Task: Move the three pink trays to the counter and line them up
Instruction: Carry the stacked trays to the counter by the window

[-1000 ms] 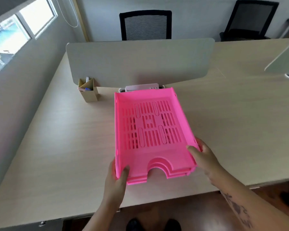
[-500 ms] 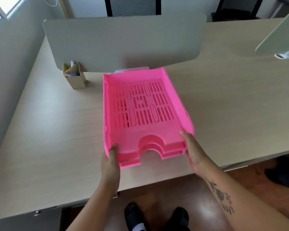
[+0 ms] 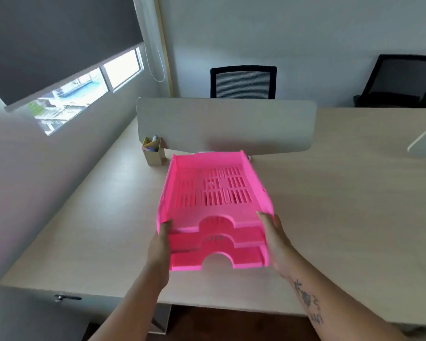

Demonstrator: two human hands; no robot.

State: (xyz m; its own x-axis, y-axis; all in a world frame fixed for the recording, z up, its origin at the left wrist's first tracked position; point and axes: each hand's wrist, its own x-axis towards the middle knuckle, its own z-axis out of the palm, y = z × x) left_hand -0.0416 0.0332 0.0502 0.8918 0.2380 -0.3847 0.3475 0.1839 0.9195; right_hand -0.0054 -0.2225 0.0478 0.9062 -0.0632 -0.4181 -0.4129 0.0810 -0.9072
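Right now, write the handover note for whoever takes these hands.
Left hand: grips the left front corner of the tray stack.
Right hand: grips the right front corner.
Trays: three pink ones, nested, front end raised over the desk before the divider.
Done: stack picked up.
Left: carry it to the counter, which is not in view, separate the trays, line them up.

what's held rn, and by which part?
The stack of three pink trays, gripped at its two front corners: left hand on the left corner, right hand on the right.
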